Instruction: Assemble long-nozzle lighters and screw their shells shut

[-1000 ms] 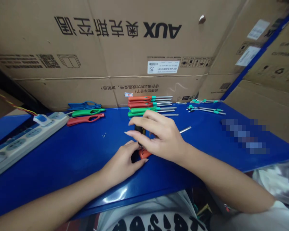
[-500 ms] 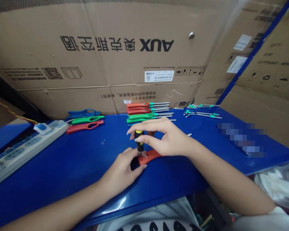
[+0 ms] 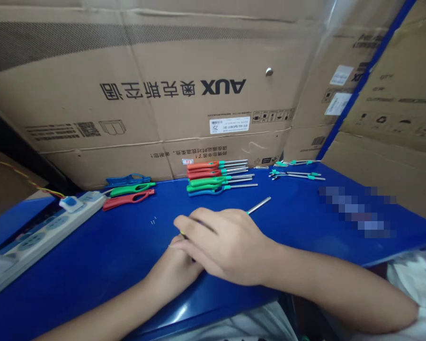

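Note:
My right hand [image 3: 230,248] is closed and lies across my left hand [image 3: 173,263], covering its fingers. A small bit of the yellow-and-black screwdriver [image 3: 182,233] shows under my right fingers; the rest is hidden. Beyond my right hand, the metal tube of the long lighter [image 3: 260,205] sticks out at a slant. Its orange handle, held by my left hand in the earlier frame, is now out of sight beneath my hands. To the left of my hands, several tiny screws [image 3: 153,221] lie on the blue table [image 3: 110,251].
Several long lighters [image 3: 206,182] lie in a row at the back. Left of them are lighter handles without tubes [image 3: 129,200]. Tubes with green collars and wires [image 3: 298,175] lie at back right. A power strip [image 3: 39,237] runs along the left; cardboard [image 3: 156,118] walls the back.
My right hand has come lower, tipping the screwdriver over towards my left hand. The orange handle has gone from sight, and the lighter's tube shows more. The view has tilted up slightly.

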### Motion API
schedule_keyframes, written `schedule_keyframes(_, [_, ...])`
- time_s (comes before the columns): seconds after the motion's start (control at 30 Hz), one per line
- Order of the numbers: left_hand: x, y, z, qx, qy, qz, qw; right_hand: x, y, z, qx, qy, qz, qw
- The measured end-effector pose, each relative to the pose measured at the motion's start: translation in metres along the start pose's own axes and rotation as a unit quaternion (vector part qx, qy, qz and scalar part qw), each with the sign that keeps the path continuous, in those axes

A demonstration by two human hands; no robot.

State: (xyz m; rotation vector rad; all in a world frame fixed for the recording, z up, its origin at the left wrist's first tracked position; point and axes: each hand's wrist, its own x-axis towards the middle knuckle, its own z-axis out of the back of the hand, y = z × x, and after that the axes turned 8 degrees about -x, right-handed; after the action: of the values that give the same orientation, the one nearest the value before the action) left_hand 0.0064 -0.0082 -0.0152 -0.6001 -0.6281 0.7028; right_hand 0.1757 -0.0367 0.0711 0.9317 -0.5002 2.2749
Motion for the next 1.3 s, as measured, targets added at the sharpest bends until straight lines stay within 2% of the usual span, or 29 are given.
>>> schedule_keyframes(0.1, [0.001,-0.004,0.009,0.019,0.009,0.038,0.999,0.003,-0.023,0.005,0.109,-0.099,-0.080,0.986])
schedule_keyframes(0.13, [0.001,-0.005,0.013,0.030,0.019,0.048,0.998,0.004,-0.036,0.008,0.116,-0.133,-0.106,0.979])
schedule_keyframes(0.2, [0.003,-0.006,0.021,0.058,0.044,0.061,0.995,0.002,-0.068,0.014,0.049,-0.173,-0.131,0.975])
schedule_keyframes(0.3, [0.007,-0.007,0.032,0.100,0.074,0.073,0.990,-0.012,-0.124,0.019,-0.104,-0.143,-0.132,0.975])
schedule_keyframes(0.4, [0.012,-0.004,0.038,0.128,0.112,0.055,0.984,-0.038,-0.174,0.014,-0.181,-0.099,-0.220,0.953])
schedule_keyframes(0.47, [0.018,0.001,0.040,0.140,0.126,0.012,0.982,-0.055,-0.195,0.007,-0.208,-0.067,-0.286,0.933])
schedule_keyframes(0.5, [0.021,0.005,0.041,0.147,0.124,-0.017,0.981,-0.063,-0.203,0.004,-0.211,-0.062,-0.298,0.929])
schedule_keyframes(0.63, [0.039,0.019,0.046,0.189,0.096,-0.142,0.967,-0.082,-0.220,-0.003,-0.216,-0.052,-0.323,0.920])
schedule_keyframes(0.8, [0.075,0.025,0.068,0.223,0.045,-0.215,0.950,-0.094,-0.233,-0.007,-0.215,-0.042,-0.350,0.911])
schedule_keyframes(0.87, [0.094,0.028,0.080,0.225,0.012,-0.213,0.951,-0.097,-0.236,-0.009,-0.211,-0.038,-0.355,0.910])
schedule_keyframes(1.03, [0.139,0.050,0.105,0.225,0.013,-0.159,0.961,-0.102,-0.239,-0.015,-0.200,-0.029,-0.360,0.911])
schedule_keyframes(1.17, [0.160,0.070,0.106,0.225,0.028,-0.134,0.965,-0.104,-0.240,-0.018,-0.193,-0.018,-0.364,0.911])
schedule_keyframes(1.3, [0.168,0.083,0.101,0.225,0.038,-0.117,0.966,-0.106,-0.242,-0.019,-0.186,0.006,-0.369,0.911])
